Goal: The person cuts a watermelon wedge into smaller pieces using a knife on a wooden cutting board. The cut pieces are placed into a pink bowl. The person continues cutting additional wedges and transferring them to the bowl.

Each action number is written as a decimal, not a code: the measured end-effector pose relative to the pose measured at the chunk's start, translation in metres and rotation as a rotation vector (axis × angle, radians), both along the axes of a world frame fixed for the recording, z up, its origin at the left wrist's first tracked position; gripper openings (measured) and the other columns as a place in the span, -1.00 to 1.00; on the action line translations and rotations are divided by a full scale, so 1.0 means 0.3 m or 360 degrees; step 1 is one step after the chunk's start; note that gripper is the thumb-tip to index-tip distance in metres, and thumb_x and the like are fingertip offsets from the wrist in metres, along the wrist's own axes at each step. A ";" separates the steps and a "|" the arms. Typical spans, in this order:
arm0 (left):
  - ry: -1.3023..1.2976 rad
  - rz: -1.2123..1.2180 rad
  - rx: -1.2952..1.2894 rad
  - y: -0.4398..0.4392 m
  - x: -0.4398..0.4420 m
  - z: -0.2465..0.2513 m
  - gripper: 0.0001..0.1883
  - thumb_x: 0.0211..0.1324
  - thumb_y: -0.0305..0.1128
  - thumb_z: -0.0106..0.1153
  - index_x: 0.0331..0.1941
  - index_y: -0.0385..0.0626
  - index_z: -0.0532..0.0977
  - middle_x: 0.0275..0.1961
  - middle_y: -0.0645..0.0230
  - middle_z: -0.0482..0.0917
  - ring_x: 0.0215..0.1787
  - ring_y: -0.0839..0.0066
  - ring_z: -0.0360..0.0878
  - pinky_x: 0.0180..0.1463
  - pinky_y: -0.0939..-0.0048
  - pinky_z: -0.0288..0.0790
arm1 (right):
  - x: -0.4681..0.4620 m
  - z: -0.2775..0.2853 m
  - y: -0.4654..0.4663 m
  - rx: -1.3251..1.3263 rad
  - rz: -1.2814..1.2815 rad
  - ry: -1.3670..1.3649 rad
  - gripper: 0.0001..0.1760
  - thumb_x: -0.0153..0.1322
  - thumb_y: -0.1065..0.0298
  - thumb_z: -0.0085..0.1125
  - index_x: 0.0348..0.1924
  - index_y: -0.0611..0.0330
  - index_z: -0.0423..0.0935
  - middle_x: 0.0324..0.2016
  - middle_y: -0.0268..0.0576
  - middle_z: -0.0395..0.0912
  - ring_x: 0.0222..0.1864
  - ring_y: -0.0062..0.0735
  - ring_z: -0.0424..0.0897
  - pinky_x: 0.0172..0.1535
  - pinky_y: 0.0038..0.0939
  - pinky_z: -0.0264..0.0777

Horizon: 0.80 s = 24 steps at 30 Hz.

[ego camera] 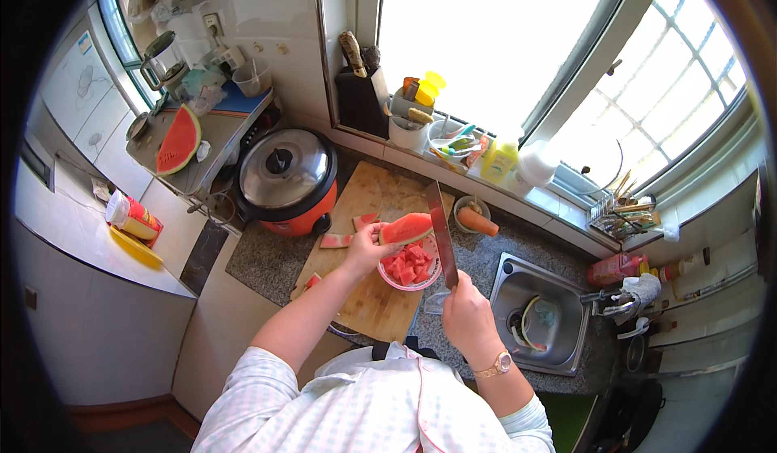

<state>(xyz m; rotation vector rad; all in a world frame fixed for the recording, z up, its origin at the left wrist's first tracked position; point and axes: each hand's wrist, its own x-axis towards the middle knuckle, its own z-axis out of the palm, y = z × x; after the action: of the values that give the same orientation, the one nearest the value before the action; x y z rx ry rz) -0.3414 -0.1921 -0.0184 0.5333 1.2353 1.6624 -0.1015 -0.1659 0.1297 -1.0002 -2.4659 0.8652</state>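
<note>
My left hand (366, 250) grips a slice of watermelon (408, 228) by its left end, above a bowl (403, 285) with a pink rim. Cut watermelon cubes (410, 264) fill much of the bowl, which sits on a wooden cutting board (364, 307). In my right hand (468, 308) is a wide-bladed kitchen knife (442, 234), its blade upright beside the right end of the slice. Whether the blade touches the flesh I cannot tell. Rind pieces (335, 241) lie on the board left of the bowl.
An orange rice cooker (291, 180) stands left of the board. Beyond it, a large watermelon wedge (180, 140) rests on a side surface. A small bowl with a carrot (478, 220) is at right. Rind lies in the steel sink (540, 313). A knife block (362, 101) stands on the sill.
</note>
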 end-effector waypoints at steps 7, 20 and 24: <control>0.0031 0.0004 0.0027 0.001 0.008 -0.026 -0.52 0.10 -0.62 0.33 0.09 -0.31 0.37 0.02 0.17 0.59 -0.03 0.41 0.68 0.03 0.37 0.65 | -0.039 0.015 -0.004 -0.0146 0.0031 -0.0138 -0.66 0.41 0.52 -0.01 0.06 0.31 0.35 -0.23 0.32 0.59 -0.21 0.33 0.60 -0.16 0.08 0.51; 0.0254 -0.0004 0.0031 0.005 0.012 -0.024 -0.50 0.08 -0.62 0.33 0.11 -0.31 0.36 0.02 0.19 0.60 0.02 0.42 0.65 0.06 0.38 0.63 | -0.042 -0.059 0.007 -0.0177 0.0037 -0.0284 -0.65 0.41 0.48 -0.02 0.06 0.39 0.36 -0.24 0.37 0.59 -0.21 0.35 0.60 -0.13 0.09 0.50; -0.0014 0.0060 0.0018 0.004 0.007 -0.050 -0.49 0.10 -0.59 0.35 0.11 -0.30 0.35 0.02 0.18 0.60 0.02 0.43 0.65 0.06 0.38 0.63 | -0.016 -0.004 -0.001 -0.0020 0.0033 0.0046 -0.64 0.40 0.50 0.00 0.07 0.35 0.36 -0.25 0.34 0.60 -0.23 0.33 0.61 -0.17 0.09 0.52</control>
<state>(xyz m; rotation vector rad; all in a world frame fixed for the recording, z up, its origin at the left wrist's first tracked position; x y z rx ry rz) -0.3393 -0.1910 -0.0334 0.5117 1.2374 1.7024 -0.1064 -0.1663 0.1284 -0.9611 -2.4536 0.8963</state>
